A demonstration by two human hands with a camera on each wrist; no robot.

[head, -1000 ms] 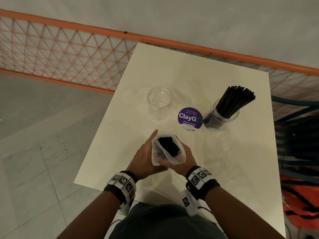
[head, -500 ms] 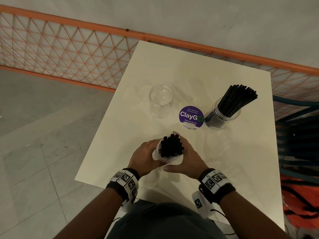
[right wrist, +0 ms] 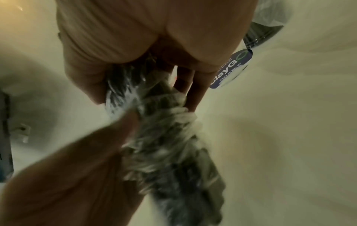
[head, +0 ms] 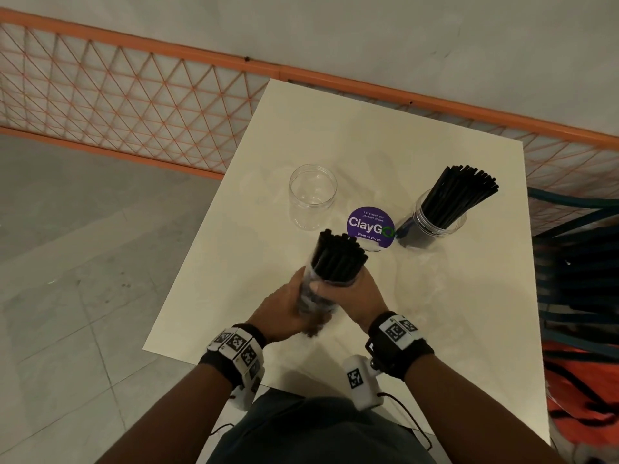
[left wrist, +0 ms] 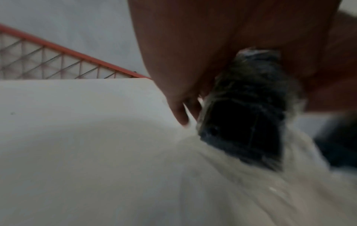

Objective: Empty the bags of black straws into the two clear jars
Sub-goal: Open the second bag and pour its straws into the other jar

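Observation:
A bundle of black straws (head: 338, 259) stands upright over the table's near half, its top sticking out bare above a clear plastic bag (head: 311, 309). My right hand (head: 351, 293) grips the bundle around its middle. My left hand (head: 284, 306) grips the bag lower down, where the plastic is bunched. The right wrist view shows the crumpled bag (right wrist: 164, 137) blurred below my right hand (right wrist: 135, 38). The left wrist view shows the bag's dark lower end (left wrist: 247, 107) beside my fingers (left wrist: 181, 113). An empty clear jar (head: 313, 195) stands beyond my hands to the left. A second jar (head: 438, 222) at the right holds black straws (head: 459, 192).
A round purple sticker (head: 370, 226) lies on the white table (head: 452, 329) between the two jars. An orange mesh fence (head: 134, 105) runs behind the table. A dark chair (head: 576, 262) and orange fabric (head: 589, 396) sit close to the table's right edge.
The bag has slid down off the straws, so much more of the bundle stands bare. My left hand has moved lower on the bag while my right hand closed around the bundle.

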